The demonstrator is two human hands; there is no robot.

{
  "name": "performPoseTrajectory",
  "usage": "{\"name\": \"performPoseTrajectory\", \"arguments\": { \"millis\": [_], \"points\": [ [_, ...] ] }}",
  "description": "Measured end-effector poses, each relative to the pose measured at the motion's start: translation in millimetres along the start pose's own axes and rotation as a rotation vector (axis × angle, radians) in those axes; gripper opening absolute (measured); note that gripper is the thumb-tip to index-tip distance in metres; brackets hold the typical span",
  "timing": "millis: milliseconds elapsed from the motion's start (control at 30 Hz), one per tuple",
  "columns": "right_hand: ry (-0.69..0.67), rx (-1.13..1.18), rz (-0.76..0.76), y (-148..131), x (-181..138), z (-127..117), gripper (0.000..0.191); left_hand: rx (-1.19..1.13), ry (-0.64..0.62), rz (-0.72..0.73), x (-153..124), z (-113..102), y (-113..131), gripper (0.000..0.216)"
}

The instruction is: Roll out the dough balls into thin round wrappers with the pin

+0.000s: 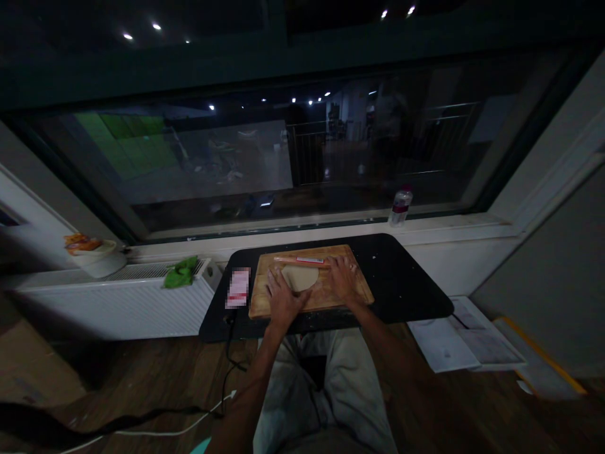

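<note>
A flat, pale round of dough (pixel 301 277) lies on a wooden cutting board (pixel 259 302). My left hand (pixel 283 299) rests over the dough's left side, fingers spread and thumb stretched along the near edge. Behind the dough lies a thin wooden rolling pin (pixel 286 260) with a red and white label. My right hand (pixel 344 277) is palm down at the board's right part, fingers apart, covering the pin's right end. Whether those fingers press on the pin is hard to make out.
The board sits on a black table (pixel 401 277). A blurred pink packet or phone (pixel 238 287) lies left of it. A water bottle (pixel 401 207) stands on the windowsill. A green cloth (pixel 181 272) and white bowl (pixel 99 258) are on the radiator (pixel 155 312). Cables (pixel 229 343) hang at the left.
</note>
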State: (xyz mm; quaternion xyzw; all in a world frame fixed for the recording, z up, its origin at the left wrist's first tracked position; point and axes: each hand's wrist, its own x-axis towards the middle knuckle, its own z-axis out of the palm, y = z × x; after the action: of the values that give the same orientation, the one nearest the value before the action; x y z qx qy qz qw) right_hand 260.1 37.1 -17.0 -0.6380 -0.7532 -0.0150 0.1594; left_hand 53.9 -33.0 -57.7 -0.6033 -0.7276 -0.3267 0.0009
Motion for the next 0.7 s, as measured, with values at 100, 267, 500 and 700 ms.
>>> {"name": "performPoseTrajectory", "arguments": {
  "millis": [100,267,500,700],
  "points": [
    [0.001,-0.006,0.037,-0.5,0.8,0.0,0.053,0.090,-0.079,0.048,3.6,5.2,0.3,0.114],
    [-0.005,0.017,0.050,1.0,1.9,2.4,0.052,0.137,-0.219,0.144,21.7,1.1,-3.3,0.101],
    [0.018,0.022,0.058,-0.4,0.3,-1.4,0.054,0.096,-0.313,0.282,44.2,-13.0,-8.2,0.087],
    [-0.027,0.006,0.058,-4.8,-2.5,-11.8,0.057,0.073,-0.375,0.380,64.1,-27.7,-44.1,0.078]
  ]
}}
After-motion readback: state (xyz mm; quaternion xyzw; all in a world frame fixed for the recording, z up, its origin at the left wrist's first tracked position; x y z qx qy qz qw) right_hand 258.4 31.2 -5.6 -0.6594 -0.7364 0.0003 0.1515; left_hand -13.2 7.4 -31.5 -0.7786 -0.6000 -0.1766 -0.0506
